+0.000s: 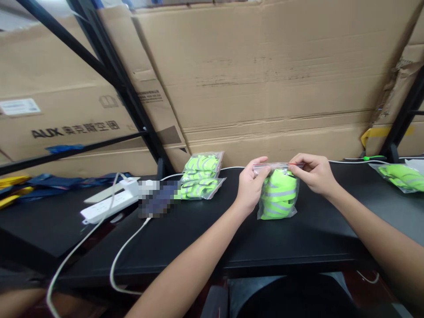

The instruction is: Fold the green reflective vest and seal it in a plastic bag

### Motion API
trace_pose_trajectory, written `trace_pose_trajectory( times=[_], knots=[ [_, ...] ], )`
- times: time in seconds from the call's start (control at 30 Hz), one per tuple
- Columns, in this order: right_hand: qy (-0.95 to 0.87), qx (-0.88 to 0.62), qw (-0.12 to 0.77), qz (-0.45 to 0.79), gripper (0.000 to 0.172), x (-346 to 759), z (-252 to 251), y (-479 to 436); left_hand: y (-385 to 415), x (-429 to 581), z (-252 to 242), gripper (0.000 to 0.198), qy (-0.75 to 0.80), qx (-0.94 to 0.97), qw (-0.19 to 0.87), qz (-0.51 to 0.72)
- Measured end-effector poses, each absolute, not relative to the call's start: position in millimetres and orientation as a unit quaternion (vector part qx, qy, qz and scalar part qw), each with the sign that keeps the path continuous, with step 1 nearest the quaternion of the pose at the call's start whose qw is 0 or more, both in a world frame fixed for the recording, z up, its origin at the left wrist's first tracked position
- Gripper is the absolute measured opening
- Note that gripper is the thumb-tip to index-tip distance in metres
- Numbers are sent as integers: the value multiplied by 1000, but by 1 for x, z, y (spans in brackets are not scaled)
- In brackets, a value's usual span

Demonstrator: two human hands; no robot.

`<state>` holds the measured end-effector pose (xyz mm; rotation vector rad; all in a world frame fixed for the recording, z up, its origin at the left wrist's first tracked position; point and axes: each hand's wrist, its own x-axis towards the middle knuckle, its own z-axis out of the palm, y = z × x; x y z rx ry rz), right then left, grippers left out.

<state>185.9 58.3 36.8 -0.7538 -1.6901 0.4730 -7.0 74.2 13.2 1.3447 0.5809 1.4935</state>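
A clear zip-lock bag point(278, 196) stands upright on the black table, filled with folded neon-green straps that carry grey reflective stripes. My left hand point(251, 183) pinches the left end of its top edge between thumb and fingers. At the right end, my right hand point(311, 173) grips the same edge, fingers curled. A red line runs along the bag's zip strip between the two hands. To the left, several similar filled bags point(201, 174) lie stacked against the cardboard. Another such bag point(402, 176) lies at the far right.
A white power strip point(111, 205) with cables lies on the left, beside a blurred-out dark object point(159, 198). Cardboard point(265, 88) walls the back, framed by black metal posts point(132, 106). A green-handled screwdriver point(374, 157) rests at the back right. Blue and yellow fabric pieces point(49, 183) lie far left.
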Motion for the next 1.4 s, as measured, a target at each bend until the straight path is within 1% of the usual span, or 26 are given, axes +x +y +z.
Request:
trace_pose_trajectory(
  times=[0.13, 0.27, 0.47, 0.6, 0.73, 0.87, 0.93, 1.03, 1.1, 1.17, 1.27, 1.4],
  knots=[
    [-728, -325, 564, 216, 15, 186, 37, 58, 73, -4, 10, 37, 253, 530, 518, 623],
    [-744, -348, 536, 195, 18, 186, 39, 56, 69, -2, 11, 34, 249, 531, 516, 624],
    [-740, -354, 541, 184, 21, 189, 39, 57, 63, -2, 14, 28, 233, 555, 509, 615],
    [-759, -344, 521, 186, 20, 188, 44, 53, 59, -1, 16, 29, 250, 561, 491, 618],
    [-789, -330, 502, 130, 14, 185, 48, 48, 56, -1, 17, 29, 262, 570, 473, 618],
    [-816, -306, 486, 68, 8, 186, 51, 45, 52, 1, 18, 24, 263, 598, 424, 627],
    [-840, -288, 460, 19, 4, 187, 56, 42, 48, 3, 20, 20, 261, 621, 387, 630],
    [-874, -270, 400, -50, 5, 189, 65, 37, 41, 5, 23, 12, 259, 659, 290, 643],
    [-885, -270, 374, -65, 8, 190, 69, 34, 39, 5, 24, 10, 250, 685, 207, 653],
    [-889, -271, 363, -68, 8, 191, 71, 32, 39, 2, 25, 12, 232, 715, 149, 643],
    [-889, -261, 370, -71, 9, 192, 71, 31, 46, -6, 27, 16, 205, 763, 138, 598],
    [-882, -251, 395, -63, 16, 195, 71, 31, 57, -22, 32, 20, 187, 813, 190, 518]
  ],
)
